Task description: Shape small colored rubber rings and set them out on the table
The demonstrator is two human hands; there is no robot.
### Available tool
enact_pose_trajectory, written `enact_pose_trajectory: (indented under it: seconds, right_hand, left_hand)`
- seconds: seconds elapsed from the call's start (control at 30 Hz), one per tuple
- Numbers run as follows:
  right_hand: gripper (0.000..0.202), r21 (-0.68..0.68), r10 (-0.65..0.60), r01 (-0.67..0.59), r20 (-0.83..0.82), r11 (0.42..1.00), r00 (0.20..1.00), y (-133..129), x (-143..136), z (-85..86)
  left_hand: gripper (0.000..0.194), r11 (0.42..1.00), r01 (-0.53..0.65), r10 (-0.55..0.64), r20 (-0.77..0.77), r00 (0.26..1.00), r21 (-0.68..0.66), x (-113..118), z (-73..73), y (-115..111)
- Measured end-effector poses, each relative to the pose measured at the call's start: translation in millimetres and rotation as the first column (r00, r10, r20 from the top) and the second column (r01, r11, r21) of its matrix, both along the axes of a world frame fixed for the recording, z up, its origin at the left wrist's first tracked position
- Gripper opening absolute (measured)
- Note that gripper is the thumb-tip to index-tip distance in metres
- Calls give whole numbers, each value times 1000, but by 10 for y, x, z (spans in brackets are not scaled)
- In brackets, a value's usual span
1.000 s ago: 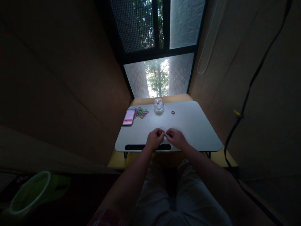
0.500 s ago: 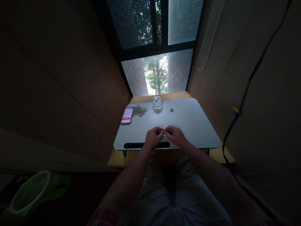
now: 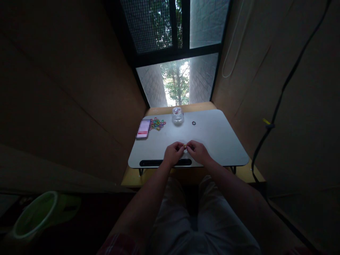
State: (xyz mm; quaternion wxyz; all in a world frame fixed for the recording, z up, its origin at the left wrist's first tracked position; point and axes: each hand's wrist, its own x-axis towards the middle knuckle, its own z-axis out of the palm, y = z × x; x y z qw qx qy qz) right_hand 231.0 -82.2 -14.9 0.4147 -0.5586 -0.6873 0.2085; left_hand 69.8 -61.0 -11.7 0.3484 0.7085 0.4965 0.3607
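Between the fingertips of both hands is a small yellow hair tie (image 3: 185, 145), partly hidden by the fingers. My left hand (image 3: 174, 152) pinches it from the left, and my right hand (image 3: 197, 151) pinches it from the right. The two hands meet just above the front part of the white lap desk (image 3: 223, 141). Farther back on the desk lies a single dark hair tie (image 3: 193, 123). At the back left a loose pile of colourful hair ties (image 3: 158, 124) is spread out.
A clear plastic jar (image 3: 177, 116) stands near the desk's back edge. Beside the pile lies a phone (image 3: 143, 129) with a blurred screen. A black slot (image 3: 151, 163) runs along the front edge. A dark cord (image 3: 281, 92) hangs at right; a green basket (image 3: 47, 214) stands at lower left.
The fingertips have shifted slightly around the yellow hair tie, which now shows as a small rounded shape between them. The other things on the desk stay where they were.
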Motion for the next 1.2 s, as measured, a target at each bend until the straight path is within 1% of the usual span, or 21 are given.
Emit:
enact_pose_trajectory:
  seconds: [0.17,0.3,0.47,0.77,0.9,1.2]
  right_hand:
    - [13,19,-4,4,13,1000,1000,1,1,12]
    - [12,18,-2,2,26,1000,1000,0,2,14]
    - [12,16,3,-4,44,1000,999,3,1,10]
    - [14,25,2,-3,28,1000,1000,4,15,7]
    - [13,9,-9,9,3,1000,1000,-15,6,27]
    - [14,18,30,-29,-9,999,1000,-15,5,-4]
  left_hand:
    - [20,1000,-11,11,-22,1000,7,-1,-22,7]
    - [21,999,13,-13,-4,1000,37,-5,-7,-8]
    - [21,999,-6,9,-60,998,42,2,17,-18]
    - [19,999,-21,22,-22,1000,42,5,-42,11]
    - [20,999,-24,25,-19,1000,47,6,-40,12]
    - [17,998,-9,10,-26,1000,66,-4,-55,12]
